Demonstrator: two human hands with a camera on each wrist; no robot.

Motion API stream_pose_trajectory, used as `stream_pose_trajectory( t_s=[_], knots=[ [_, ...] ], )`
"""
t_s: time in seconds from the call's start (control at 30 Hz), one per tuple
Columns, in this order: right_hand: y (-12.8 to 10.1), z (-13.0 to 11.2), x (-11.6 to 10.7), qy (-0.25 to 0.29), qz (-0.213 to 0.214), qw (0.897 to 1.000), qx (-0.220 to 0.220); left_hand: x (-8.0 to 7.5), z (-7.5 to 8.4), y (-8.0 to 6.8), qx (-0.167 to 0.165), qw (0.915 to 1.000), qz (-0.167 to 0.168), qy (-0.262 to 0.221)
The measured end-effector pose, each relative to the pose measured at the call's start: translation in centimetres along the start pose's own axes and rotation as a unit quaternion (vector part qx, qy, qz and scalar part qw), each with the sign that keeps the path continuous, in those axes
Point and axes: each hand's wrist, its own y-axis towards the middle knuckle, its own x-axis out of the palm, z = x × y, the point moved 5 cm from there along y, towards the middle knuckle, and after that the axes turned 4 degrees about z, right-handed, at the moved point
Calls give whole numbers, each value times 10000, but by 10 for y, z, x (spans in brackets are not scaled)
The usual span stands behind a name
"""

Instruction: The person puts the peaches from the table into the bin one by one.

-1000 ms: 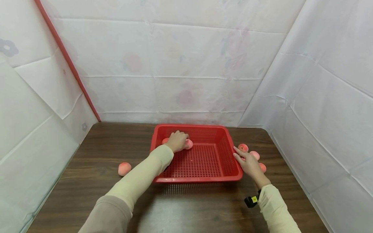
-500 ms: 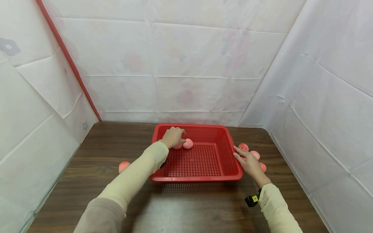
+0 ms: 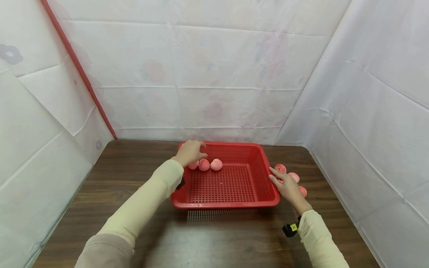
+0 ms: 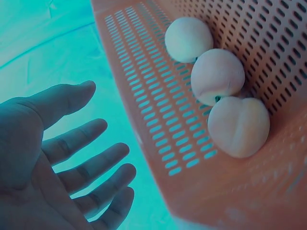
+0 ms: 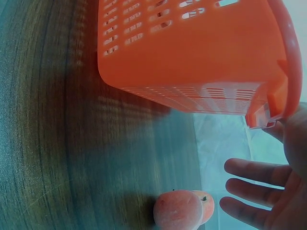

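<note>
In the head view my left hand (image 3: 190,152) is above the left rim of a red plastic basket (image 3: 223,205), holding nothing. Its fingers are spread and loosely bent in the left wrist view, apart from the basket wall. Three pinkish peaches lie inside the basket against its left side: one at the right (image 3: 216,164), one in the middle (image 3: 203,165) and one partly hidden by my hand (image 3: 193,165). My right hand (image 3: 287,187) grips the basket's right rim between thumb and index finger, while its other fingers stretch out straight.
Several peaches, one of them the rear peach (image 3: 280,168), lie on the wooden table (image 3: 214,242) right of the basket, near my right hand. Another peach (image 3: 139,188) is mostly hidden behind my left forearm. White sheeting (image 3: 214,74) encloses the table's back and sides.
My left hand has let go of a peach in the basket and moved left and up to the left rim. The three peaches there are now uncovered. My right hand stays at the right rim.
</note>
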Motion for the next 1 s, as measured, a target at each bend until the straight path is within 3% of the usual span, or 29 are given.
stream_pose_trajectory(
  t_s=[0.3, 0.67, 1.0],
  knots=[
    [2, 2, -1, -43, 1, 10000, 19, -20, -7, -5, -29, 9998, 184, -19],
    [2, 1, -1, 58, 7, 10000, 14, -43, -37, -19, -302, 9989, 312, -176],
    [2, 2, 2, 15, 35, 10000, -74, -53, -54, -33, -387, 9988, 279, -143]
  ],
)
